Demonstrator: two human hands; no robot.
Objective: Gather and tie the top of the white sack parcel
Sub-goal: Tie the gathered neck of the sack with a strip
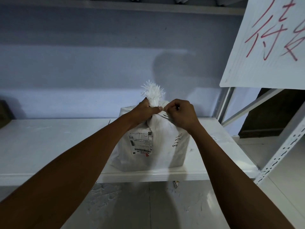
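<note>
A white woven sack parcel (166, 146) stands upright on a white shelf (49, 142), with a shipping label on its front and black handwriting beside it. Its top is bunched into a neck, and a frayed white tuft (152, 91) sticks up above it. My left hand (145, 111) is closed around the left side of the gathered neck. My right hand (180, 114) is fisted on the right side, pinching sack material or a tie close to the left thumb. What lies between the fingers is hidden.
A white sign with red handwriting (267, 40) hangs at the upper right. A perforated white shelf post (280, 147) slants down the right side. The wall behind is pale blue. Grey floor shows below the shelf edge, with a small scrap (175, 183) under it.
</note>
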